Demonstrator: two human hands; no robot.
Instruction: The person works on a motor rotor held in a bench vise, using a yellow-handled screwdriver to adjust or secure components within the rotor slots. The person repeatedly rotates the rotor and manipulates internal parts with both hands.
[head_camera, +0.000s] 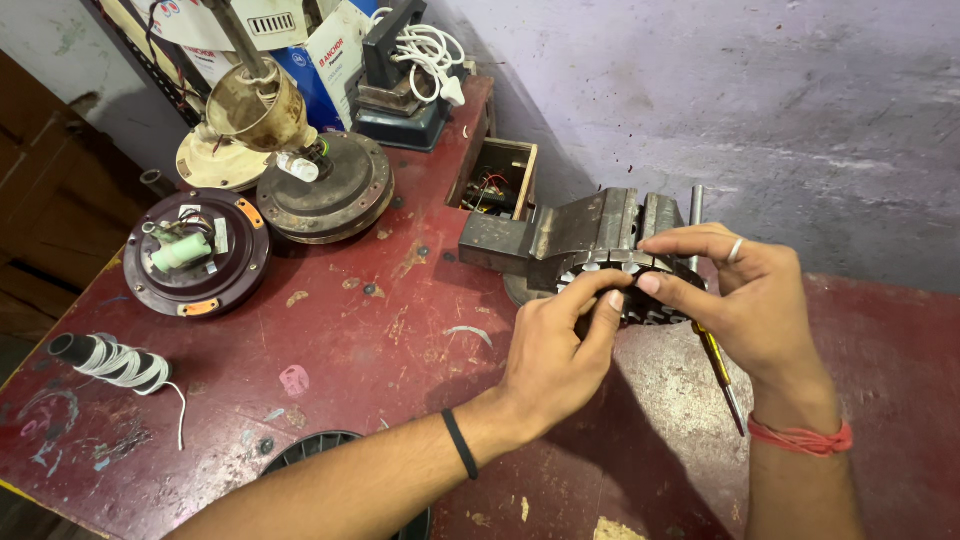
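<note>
A round slotted metal stator core (640, 290) sits clamped in the jaws of a grey bench vise (570, 235) on the red workbench (350, 340). My left hand (560, 345) grips the core's near left rim, thumb on top. My right hand (735, 300), with a ring and a red wrist thread, pinches the core's top edge with fingertips. A yellow-handled screwdriver (718, 368) lies under my right palm, tip toward me; whether the hand holds it is unclear.
Two dismantled ceiling fan motors (195, 255) (325, 190) lie at the back left. A spool of white cord (115, 362) rests near the left edge. A small open wooden box (500, 180), cartons and a white cable stand at the back. A black round grille (320, 445) shows under my left forearm.
</note>
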